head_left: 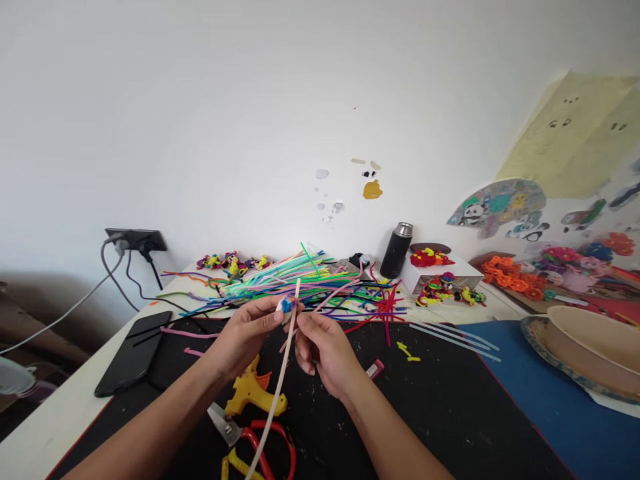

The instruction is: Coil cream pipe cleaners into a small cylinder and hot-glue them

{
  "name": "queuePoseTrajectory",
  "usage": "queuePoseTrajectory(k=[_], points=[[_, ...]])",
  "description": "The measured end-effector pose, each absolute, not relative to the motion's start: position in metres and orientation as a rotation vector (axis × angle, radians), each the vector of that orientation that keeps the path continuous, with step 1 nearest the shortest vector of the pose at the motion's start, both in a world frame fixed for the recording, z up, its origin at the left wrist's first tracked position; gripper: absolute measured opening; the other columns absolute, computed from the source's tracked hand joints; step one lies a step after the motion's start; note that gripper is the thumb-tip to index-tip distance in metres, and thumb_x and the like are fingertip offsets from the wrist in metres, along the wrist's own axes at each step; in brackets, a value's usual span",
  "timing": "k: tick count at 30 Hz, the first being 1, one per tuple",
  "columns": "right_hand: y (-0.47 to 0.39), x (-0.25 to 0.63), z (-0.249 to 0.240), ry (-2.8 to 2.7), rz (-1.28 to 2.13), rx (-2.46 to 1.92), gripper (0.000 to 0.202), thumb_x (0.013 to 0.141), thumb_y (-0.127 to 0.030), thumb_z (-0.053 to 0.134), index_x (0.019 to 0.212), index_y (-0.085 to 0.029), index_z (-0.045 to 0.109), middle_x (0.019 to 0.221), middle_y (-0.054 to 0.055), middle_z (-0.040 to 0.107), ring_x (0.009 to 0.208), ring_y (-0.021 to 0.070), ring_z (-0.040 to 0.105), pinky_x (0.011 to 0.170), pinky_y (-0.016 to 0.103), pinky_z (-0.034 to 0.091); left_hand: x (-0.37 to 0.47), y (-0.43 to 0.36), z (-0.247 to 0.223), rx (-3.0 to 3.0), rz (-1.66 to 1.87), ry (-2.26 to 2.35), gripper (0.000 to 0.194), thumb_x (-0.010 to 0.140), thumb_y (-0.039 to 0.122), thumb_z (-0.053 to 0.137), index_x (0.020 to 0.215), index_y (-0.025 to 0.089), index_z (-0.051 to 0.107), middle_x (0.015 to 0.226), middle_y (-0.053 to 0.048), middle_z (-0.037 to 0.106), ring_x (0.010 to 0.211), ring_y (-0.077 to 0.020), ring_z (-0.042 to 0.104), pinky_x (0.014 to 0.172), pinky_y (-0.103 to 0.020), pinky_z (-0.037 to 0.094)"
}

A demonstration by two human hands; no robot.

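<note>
My left hand [250,330] pinches a small bundle of coiled pipe cleaner [287,305], blue with white and a little orange. Close against it, my right hand [323,350] has thumb and fingers closed on a long cream pipe cleaner [277,393]. This strip runs from above the fingertips down to the bottom edge of the view. Whether it is joined to the bundle I cannot tell. Below the hands, a yellow glue gun [255,393] lies on the black mat [420,413], with red-handled scissors [287,437] in front of it.
Behind the hands spreads a pile of coloured pipe cleaners [270,280]. A black phone [133,357] lies on the left. At the back stand a black flask [397,251] and a white box [440,273] bearing fuzzy figures. A round basket [595,347] sits on the right.
</note>
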State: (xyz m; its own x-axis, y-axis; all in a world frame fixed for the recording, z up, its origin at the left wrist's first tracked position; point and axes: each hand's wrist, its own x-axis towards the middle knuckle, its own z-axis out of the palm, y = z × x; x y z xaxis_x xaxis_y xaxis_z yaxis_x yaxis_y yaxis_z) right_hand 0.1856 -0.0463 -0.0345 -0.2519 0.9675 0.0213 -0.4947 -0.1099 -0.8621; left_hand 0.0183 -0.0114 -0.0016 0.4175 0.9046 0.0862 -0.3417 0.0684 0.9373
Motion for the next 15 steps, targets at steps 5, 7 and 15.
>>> queuePoseTrajectory(k=[5,7,15], points=[[-0.0504,0.1818,-0.0324,-0.925,1.708,-0.659,0.047,0.082,-0.061,0.080,0.083,-0.015,0.070,0.047,-0.008,0.048,0.036,0.0060,0.037,0.036,0.019,0.025,0.0201,-0.0127,-0.0024,1.110,1.039,0.628,0.033,0.071,0.040,0.094,0.095,0.018,0.087,0.089,-0.008,0.080,0.065,-0.0147,0.057,0.077,-0.030,0.049],[-0.0512,0.1813,-0.0312,-0.905,1.704,-0.683,0.048,0.079,-0.062,0.082,0.081,-0.016,0.069,0.046,-0.009,0.045,0.036,0.0062,0.036,0.036,0.020,0.025,0.0208,-0.0131,-0.0027,1.111,1.037,0.631,0.032,0.072,0.040,0.094,0.094,0.018,0.087,0.092,-0.010,0.081,0.069,-0.0175,0.061,0.081,-0.032,0.050],[-0.0459,0.1866,-0.0300,-0.899,1.528,-0.796,0.050,0.076,-0.066,0.080,0.075,-0.018,0.064,0.045,-0.012,0.035,0.035,0.0054,0.031,0.035,0.019,0.022,0.0182,-0.0069,-0.0053,1.085,1.116,0.681,0.027,0.073,0.035,0.093,0.094,0.021,0.086,0.104,-0.010,0.080,0.089,-0.0234,0.068,0.090,-0.035,0.051]])
